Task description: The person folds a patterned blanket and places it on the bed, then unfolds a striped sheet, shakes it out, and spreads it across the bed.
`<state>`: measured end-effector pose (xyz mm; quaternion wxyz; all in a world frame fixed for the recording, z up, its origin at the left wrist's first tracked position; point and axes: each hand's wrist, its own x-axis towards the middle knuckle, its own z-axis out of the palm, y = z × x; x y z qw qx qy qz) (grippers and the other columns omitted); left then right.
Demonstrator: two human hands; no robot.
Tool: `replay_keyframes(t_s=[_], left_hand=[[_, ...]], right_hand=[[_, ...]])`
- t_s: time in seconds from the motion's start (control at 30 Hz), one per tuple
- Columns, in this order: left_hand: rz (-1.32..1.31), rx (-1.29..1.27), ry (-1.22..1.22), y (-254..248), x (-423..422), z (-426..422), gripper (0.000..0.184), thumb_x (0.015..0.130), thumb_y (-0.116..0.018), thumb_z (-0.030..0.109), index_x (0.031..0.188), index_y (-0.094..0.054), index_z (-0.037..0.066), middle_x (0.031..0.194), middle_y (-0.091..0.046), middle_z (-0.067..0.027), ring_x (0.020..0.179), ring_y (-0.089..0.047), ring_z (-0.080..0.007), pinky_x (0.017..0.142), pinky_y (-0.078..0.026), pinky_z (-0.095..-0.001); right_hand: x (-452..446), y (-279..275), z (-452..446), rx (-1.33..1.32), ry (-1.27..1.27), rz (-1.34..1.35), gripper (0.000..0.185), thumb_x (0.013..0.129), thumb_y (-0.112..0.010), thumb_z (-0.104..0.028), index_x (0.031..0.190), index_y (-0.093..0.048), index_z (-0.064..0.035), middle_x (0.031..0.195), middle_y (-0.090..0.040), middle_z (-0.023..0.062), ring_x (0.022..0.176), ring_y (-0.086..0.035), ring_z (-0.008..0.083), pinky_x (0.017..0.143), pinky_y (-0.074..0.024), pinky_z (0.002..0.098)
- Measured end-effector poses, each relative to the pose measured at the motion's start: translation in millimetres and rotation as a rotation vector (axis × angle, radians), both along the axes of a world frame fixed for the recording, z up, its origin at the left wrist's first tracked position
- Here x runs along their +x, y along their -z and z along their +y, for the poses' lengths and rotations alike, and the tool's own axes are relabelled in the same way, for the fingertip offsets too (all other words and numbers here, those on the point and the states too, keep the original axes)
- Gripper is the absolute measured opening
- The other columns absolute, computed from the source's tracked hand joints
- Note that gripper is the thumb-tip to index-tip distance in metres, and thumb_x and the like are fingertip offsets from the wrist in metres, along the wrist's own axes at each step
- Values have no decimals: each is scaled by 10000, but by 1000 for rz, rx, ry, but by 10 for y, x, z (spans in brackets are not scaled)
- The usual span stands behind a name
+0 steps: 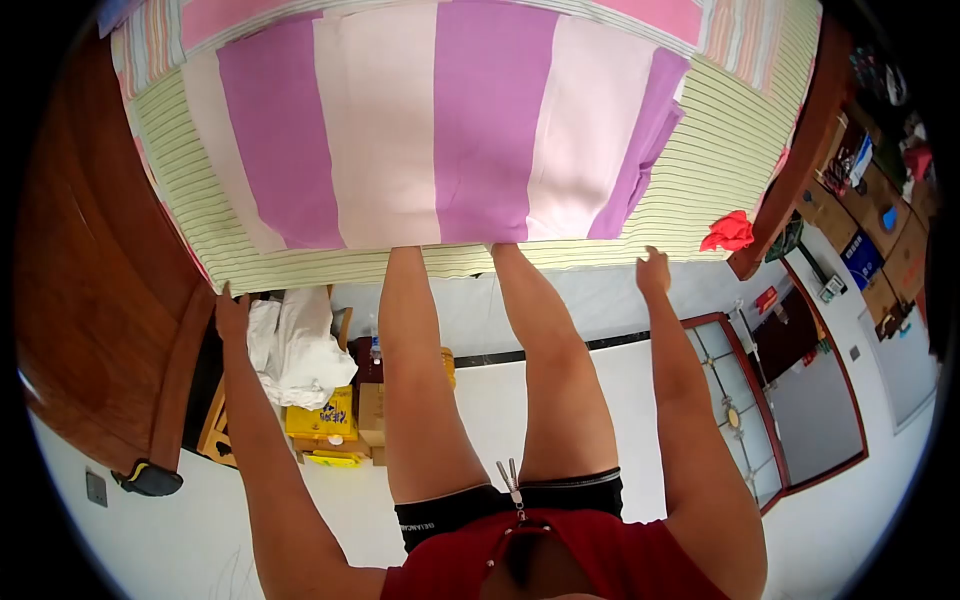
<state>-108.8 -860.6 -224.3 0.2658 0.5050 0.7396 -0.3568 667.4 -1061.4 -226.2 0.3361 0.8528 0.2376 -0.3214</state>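
A cloth with wide purple and pale pink stripes (385, 130) lies spread over a light green, thin-striped sheet (180, 150) on the bed. At the sheet's lower left corner is my left hand (232, 312), fingers slightly apart, fingertips at the edge. My right hand (653, 272) is at the lower right edge of the sheet, with its thumb and fingers apart. I see nothing held in either hand. A crumpled red cloth (728, 231) lies on the sheet to the right of my right hand. My bare legs reach up to the bed edge.
Brown wooden panels (110, 250) stand at the left. White fabric (300, 345), a yellow packet (322, 415) and a cardboard box (371, 414) are beyond my left arm. Cardboard boxes (880, 215) and a framed glass door (735, 400) are on the right.
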Motion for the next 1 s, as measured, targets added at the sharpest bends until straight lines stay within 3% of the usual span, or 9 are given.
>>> replay_keyframes(t_s=[0.1,0.2,0.23,0.27,0.37,0.43,0.6,0.8,1.0], left_hand=[[-219,80,72,-74,125,-268,516,830,-599,258,1281,-437,69,1122,-532,-201,1041,-508,-348,862,-414,-412],[-399,129,-5,-240,424,-467,478,820,-619,226,1245,-479,57,1041,-565,-190,964,-534,-343,829,-426,-389],[-489,170,76,-339,551,-476,492,824,-623,217,1263,-468,59,992,-587,-133,884,-566,-279,783,-449,-348],[-479,133,-36,-483,678,-515,481,827,-618,215,1257,-471,56,978,-587,-123,866,-572,-261,767,-453,-341],[-530,167,-138,-905,1075,-715,472,813,-623,176,1254,-481,86,921,-561,-96,731,-549,-185,686,-459,-304],[-471,127,-228,-1218,1361,-788,492,806,-633,194,1259,-475,88,931,-576,-102,719,-554,-177,697,-464,-297],[-529,180,-267,-1923,1789,-1030,485,811,-616,231,1255,-478,93,947,-600,-132,768,-598,-243,708,-474,-350],[-586,229,-331,-2479,2155,-960,444,813,-614,248,1215,-509,89,900,-626,-121,771,-611,-252,701,-480,-350],[-678,339,-333,-2577,2398,-864,386,815,-609,259,1153,-559,79,872,-634,-121,775,-609,-247,704,-480,-341]], right_hand=[[-30,132,-201,299,-174,233,354,812,-596,-224,1149,-548,-127,975,-591,134,913,-575,276,775,-474,392],[-209,-27,-17,368,100,492,328,806,-587,-233,1111,-573,-111,879,-639,108,826,-605,270,720,-479,372],[-280,-118,48,414,186,557,328,810,-589,-232,1111,-572,-104,810,-645,99,768,-617,253,698,-480,356],[-313,-245,115,403,280,603,324,818,-589,-230,1115,-568,-101,777,-642,93,677,-617,210,667,-482,324],[-306,-629,175,463,281,634,327,832,-581,-195,1141,-562,-91,735,-616,58,648,-590,137,633,-463,282],[-182,-834,80,498,253,662,336,824,-580,-184,1141,-559,-77,712,-610,67,648,-584,142,638,-460,290],[181,-1594,47,470,405,711,336,839,-554,-170,1158,-549,-63,776,-612,66,654,-575,131,613,-452,264],[690,-2269,134,539,454,657,354,851,-538,-162,1185,-525,-47,813,-604,63,666,-572,115,593,-438,237],[808,-2562,787,568,405,672,365,860,-524,-144,1202,-508,-20,827,-611,70,664,-571,112,583,-436,234]])
